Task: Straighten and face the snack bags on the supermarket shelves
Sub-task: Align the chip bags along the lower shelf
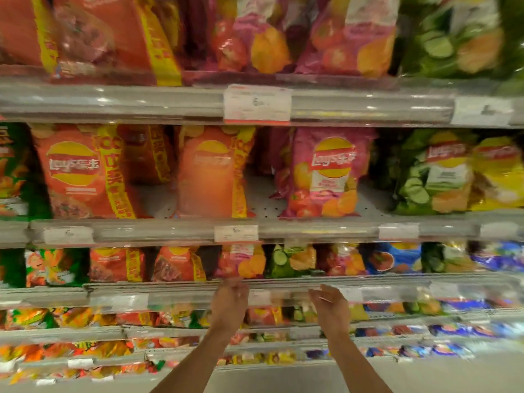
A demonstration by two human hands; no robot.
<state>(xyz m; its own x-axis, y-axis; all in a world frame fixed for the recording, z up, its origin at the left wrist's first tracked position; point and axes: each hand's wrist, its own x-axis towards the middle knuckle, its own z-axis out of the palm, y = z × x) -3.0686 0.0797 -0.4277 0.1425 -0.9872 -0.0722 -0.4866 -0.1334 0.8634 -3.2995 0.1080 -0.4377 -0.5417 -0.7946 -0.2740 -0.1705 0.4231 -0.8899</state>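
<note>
Chip bags fill the shelves. On the middle shelf stand an orange bag [82,171], a second orange bag [211,173], a pink tomato bag [323,173] and a green cucumber bag [436,171]. Gaps of bare shelf lie between them. Both my hands are raised in front of the shelf edge below that one. My left hand [230,300] has its fingers loosely curled and holds nothing. My right hand [330,303] is half open, fingers apart, also holding nothing. Neither hand touches a bag. The picture is blurred by motion.
The top shelf carries larger orange [113,38], pink [348,38] and green bags [459,38]. Price tags [257,103] hang on clear shelf strips. Lower shelves hold several small bags [241,265]. Grey floor [283,378] shows at the bottom.
</note>
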